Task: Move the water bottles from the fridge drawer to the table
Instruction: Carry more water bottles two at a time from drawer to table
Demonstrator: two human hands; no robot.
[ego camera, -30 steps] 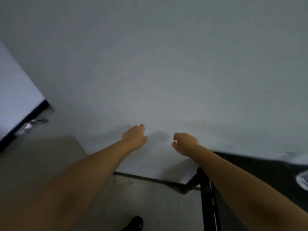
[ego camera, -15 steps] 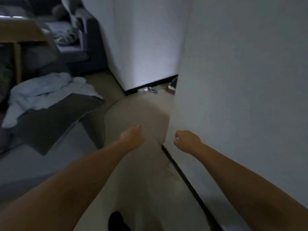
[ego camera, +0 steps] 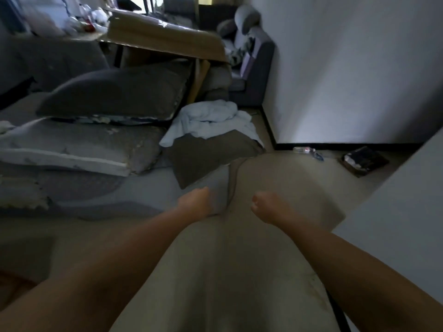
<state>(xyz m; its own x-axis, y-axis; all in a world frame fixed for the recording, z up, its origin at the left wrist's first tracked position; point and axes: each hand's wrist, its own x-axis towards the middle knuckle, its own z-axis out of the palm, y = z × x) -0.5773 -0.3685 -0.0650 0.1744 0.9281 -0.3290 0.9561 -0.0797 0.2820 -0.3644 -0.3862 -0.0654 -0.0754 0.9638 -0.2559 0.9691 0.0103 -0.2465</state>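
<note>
head view: both bare arms are stretched forward over the pale floor (ego camera: 275,178). the left hand (ego camera: 195,203) is seen with loosely curled fingers, nothing held; the right hand (ego camera: 268,208) is loosely curled too, its grip empty. a clear bottle (ego camera: 303,149) is seen lying on the floor far right by the white wall (ego camera: 347,80). pillows (ego camera: 112,94) and a white cloth (ego camera: 211,121) are piled at the left.

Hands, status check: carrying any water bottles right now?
Left hand and right hand hold nothing. No fridge drawer in view. Bedding and white cloth lie on the floor ahead.
</note>
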